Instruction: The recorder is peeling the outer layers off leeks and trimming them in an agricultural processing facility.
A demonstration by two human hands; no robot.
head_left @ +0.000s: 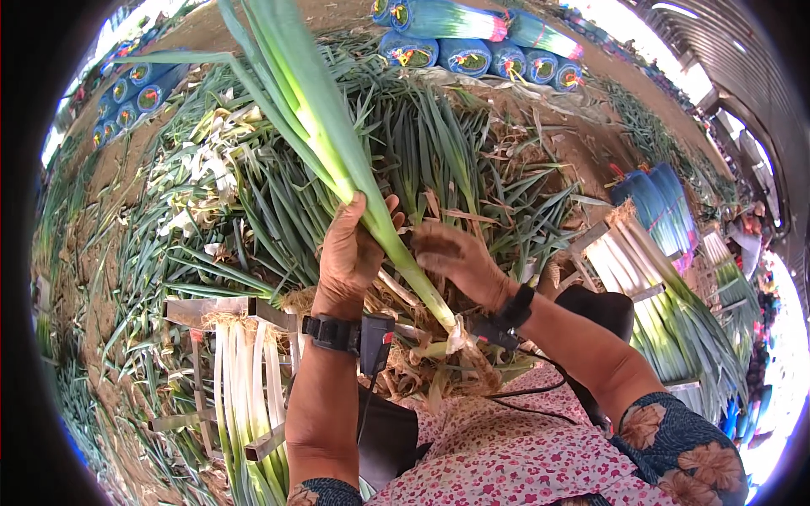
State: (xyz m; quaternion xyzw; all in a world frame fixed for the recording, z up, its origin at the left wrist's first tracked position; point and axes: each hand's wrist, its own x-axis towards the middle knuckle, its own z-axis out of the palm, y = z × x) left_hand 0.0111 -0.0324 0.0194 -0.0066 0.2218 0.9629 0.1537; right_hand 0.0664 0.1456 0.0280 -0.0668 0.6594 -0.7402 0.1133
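My left hand (348, 249) is closed around a long leek (396, 253), with the thumb on the near side and the fingertips showing behind. The leek slants across the view, its broad green leaves up and away from me. Its pale root end (456, 337) points down toward my lap, with loose dry skin hanging there. My right hand (460, 263) is just right of the stalk, its fingers loosely bent and a little apart, slightly blurred. I see nothing held in it.
A large heap of leeks (287, 228) spreads in front of me. Metal racks (221, 310) with white-stemmed leeks (240, 379) stand left, and another bundle (629, 266) sits right. Blue-wrapped bundles (468, 57) are stacked at the back. Black cables (515, 393) run from my wrist straps over the floral apron (506, 447).
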